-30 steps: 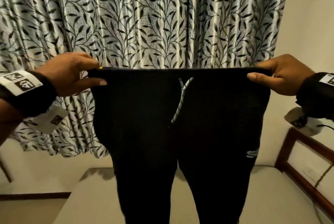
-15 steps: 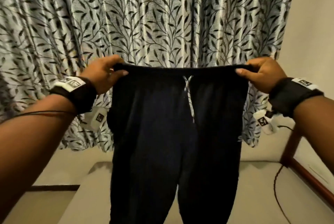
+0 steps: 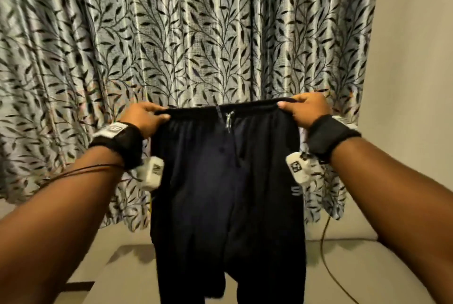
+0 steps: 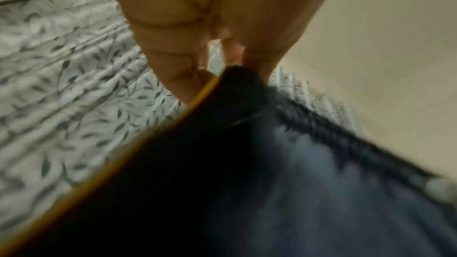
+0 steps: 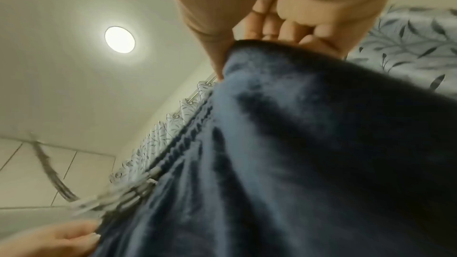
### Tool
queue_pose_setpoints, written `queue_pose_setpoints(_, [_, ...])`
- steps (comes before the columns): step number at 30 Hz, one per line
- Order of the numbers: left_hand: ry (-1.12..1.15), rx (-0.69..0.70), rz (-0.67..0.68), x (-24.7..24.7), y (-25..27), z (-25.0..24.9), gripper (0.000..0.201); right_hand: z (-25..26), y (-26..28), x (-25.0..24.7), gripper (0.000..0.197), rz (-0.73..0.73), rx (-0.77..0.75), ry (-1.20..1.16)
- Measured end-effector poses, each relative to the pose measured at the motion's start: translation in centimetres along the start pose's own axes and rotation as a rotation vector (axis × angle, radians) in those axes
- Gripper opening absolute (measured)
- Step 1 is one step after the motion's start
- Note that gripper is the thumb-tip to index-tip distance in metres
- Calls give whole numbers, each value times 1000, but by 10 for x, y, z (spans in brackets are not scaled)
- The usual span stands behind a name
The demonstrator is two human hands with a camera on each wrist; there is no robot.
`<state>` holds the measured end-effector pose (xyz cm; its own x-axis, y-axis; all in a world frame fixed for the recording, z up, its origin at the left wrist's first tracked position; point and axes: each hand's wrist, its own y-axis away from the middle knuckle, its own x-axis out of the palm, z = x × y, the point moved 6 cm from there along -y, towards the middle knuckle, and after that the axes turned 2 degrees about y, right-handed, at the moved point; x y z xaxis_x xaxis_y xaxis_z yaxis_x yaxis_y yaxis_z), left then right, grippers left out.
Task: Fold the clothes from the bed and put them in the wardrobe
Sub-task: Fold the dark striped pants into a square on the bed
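Dark navy track pants (image 3: 225, 193) hang in the air in front of me, waistband up, legs dangling over the bed (image 3: 367, 274). A striped drawstring (image 3: 229, 119) hangs from the middle of the waistband. My left hand (image 3: 149, 117) pinches the waistband's left corner, thumb in front. My right hand (image 3: 304, 110) pinches the right corner. In the left wrist view the fingers (image 4: 178, 77) clamp the dark cloth (image 4: 247, 163) beside a yellow side stripe. In the right wrist view the thumb and curled fingers (image 5: 291, 26) grip the blue cloth (image 5: 296, 144).
A leaf-patterned curtain (image 3: 196, 34) hangs close behind the pants. A beige wall (image 3: 411, 83) stands to the right. A thin cable (image 3: 328, 254) trails over the bed at the right. A round ceiling light (image 5: 120, 39) shows in the right wrist view.
Both arms have stretched forward, carrying the pants away from me toward the curtain. The hands have come closer together, so the waistband is less taut and slightly gathered.
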<state>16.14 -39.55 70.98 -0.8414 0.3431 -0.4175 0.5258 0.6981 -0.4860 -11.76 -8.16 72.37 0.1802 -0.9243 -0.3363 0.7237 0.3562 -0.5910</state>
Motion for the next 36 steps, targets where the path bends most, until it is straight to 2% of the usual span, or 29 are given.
queue_pose_setpoints(1, [94, -77, 45, 18, 2, -2, 24, 7, 2, 13, 24, -20, 26, 57])
queue_pose_setpoints(3, [308, -138, 114, 50, 19, -23, 12, 26, 15, 40, 36, -30, 11, 73])
queue_pose_setpoints(7, [410, -126, 189, 94, 56, -62, 22, 58, 50, 87, 34, 70, -65, 6])
queue_pose_setpoints(10, [472, -158, 222, 104, 63, -71, 24, 64, 57, 97, 30, 98, -85, -5])
queue_pose_setpoints(13, [508, -142, 217, 98, 61, -71, 21, 61, 56, 95, 20, 151, -78, -66])
queue_pose_setpoints(18, [87, 75, 62, 42, 57, -45, 22, 44, 44, 40, 14, 76, -102, -19])
queue_pose_setpoints(19, [30, 102, 87, 27, 57, -33, 21, 38, 40, 24, 12, 93, -101, -41])
queue_pose_setpoints(21, [145, 164, 262, 0, 65, -16, 23, 25, 37, -1, 17, 193, -85, -164])
queue_pose_setpoints(23, [404, 76, 330, -8, 69, -2, 32, 11, 34, -5, 37, 273, -6, -275])
queue_pose_setpoints(24, [453, -3, 272, -5, 60, 12, 33, 3, 30, 1, 40, 290, 41, -280])
queue_pose_setpoints(26, [419, -166, 117, 18, 45, 41, 27, -14, 32, 32, 22, 335, 179, -173])
queue_pose_setpoints(27, [347, -248, 93, 32, 40, 56, 21, -26, 31, 45, 19, 295, 222, -19])
queue_pose_setpoints(28, [304, -339, 96, 46, 36, 72, 14, -39, 31, 50, 26, 182, 332, 23])
queue_pose_setpoints(30, [332, -484, 99, 69, 37, 93, 10, -59, 47, 69, 36, 103, 503, -56])
queue_pose_setpoints(31, [351, -518, 110, 77, 43, 96, 8, -64, 57, 78, 32, 88, 539, -96])
queue_pose_setpoints(34, [493, -563, 80, 91, 67, 69, 6, -63, 81, 103, 25, 57, 526, -269])
queue_pose_setpoints(36, [653, -579, 107, 108, 83, 49, 13, -55, 93, 119, 25, 98, 449, -254])
